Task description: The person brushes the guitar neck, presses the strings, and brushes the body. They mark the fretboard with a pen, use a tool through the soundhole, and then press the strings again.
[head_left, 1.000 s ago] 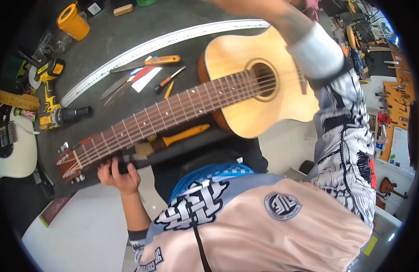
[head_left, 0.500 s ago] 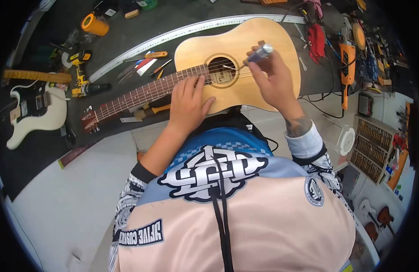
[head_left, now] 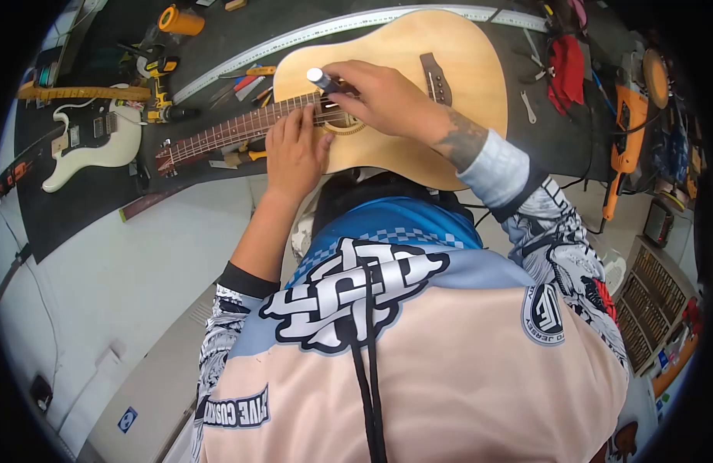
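An acoustic guitar [head_left: 472,85] with a pale top lies face up on the dark bench, its neck pointing left. My left hand [head_left: 294,150] rests on the strings over the upper fretboard, fingers stretched out and holding nothing. In my right hand [head_left: 391,100] is a screwdriver-like tool [head_left: 319,79] with a dark blue handle and a silver end cap. It is held above the end of the fretboard by the sound hole [head_left: 342,122], which my hands partly cover. The tool's tip is hidden.
A long metal ruler [head_left: 294,50] lies behind the guitar. A white electric guitar [head_left: 101,150] and a yellow drill [head_left: 162,89] are on the left. Red cloth [head_left: 566,69], a small wrench [head_left: 529,106] and an orange power tool [head_left: 626,131] are on the right.
My right hand has carried the tool left, from over the guitar body to the fretboard end. My left hand stays on the strings. The view has shifted.
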`<state>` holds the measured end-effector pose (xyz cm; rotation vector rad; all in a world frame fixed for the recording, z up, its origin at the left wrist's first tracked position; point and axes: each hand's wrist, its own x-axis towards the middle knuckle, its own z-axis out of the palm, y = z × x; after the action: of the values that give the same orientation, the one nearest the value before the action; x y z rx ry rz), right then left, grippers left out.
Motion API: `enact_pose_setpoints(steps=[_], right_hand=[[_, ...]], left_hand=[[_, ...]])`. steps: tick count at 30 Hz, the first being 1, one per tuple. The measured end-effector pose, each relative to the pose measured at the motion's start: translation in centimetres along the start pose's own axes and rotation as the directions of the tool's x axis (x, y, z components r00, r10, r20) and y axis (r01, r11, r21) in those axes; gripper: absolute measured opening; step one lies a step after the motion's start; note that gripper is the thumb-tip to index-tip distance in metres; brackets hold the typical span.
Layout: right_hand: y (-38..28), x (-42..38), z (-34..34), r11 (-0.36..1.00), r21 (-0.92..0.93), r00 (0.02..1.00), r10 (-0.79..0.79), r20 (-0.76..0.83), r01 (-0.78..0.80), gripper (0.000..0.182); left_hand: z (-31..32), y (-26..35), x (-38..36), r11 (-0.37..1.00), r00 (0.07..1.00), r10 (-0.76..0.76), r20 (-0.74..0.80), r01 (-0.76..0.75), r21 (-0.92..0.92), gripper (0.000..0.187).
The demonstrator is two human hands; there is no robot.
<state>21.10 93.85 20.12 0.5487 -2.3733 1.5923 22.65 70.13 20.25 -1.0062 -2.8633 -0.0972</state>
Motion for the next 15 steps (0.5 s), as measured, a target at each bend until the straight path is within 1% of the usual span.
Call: enact_pose_setpoints(steps=[3,4,7,11,12,15], right_hand=[[0.9,0.6,0.0,1.0,-0.001,1.0,-0.013,0.027,0.013,0.035],[1.1,0.6,0.0,1.0,-0.013,1.0,0.003,0.017,-0.003,0.034],[2.0,0.0,0.4,1.0,0.016,0.999,0.008,-0.046,-0.008,0.035],[1.9,-0.6,0.7,0.996,0.076,0.994,0.053,-0.097,-0.046,0.035],[2.0,-0.7,1.0,0.995,0.093,0.995,0.055,-0.087,-0.047,0.035],[2.2,-0.9,1.4,0.995,0.091,0.995,0.05,-0.089,-0.042,0.035]], left_hand=[[0.1,-0.1,0.0,0.999,1.0,0.017,0.018,-0.018,0.045,0.062],[-0.1,0.0,0.0,0.998,0.998,0.022,0.053,-0.025,0.052,0.063],[-0.2,0.0,0.1,0.995,0.996,0.034,0.089,-0.042,0.092,0.063],[-0.1,-0.3,0.0,0.996,0.988,0.024,0.152,-0.036,0.078,0.063],[-0.2,-0.3,0.2,0.991,0.99,0.045,0.134,-0.061,0.117,0.063],[-0.3,-0.2,0.3,0.991,0.986,0.036,0.16,-0.057,0.123,0.064]])
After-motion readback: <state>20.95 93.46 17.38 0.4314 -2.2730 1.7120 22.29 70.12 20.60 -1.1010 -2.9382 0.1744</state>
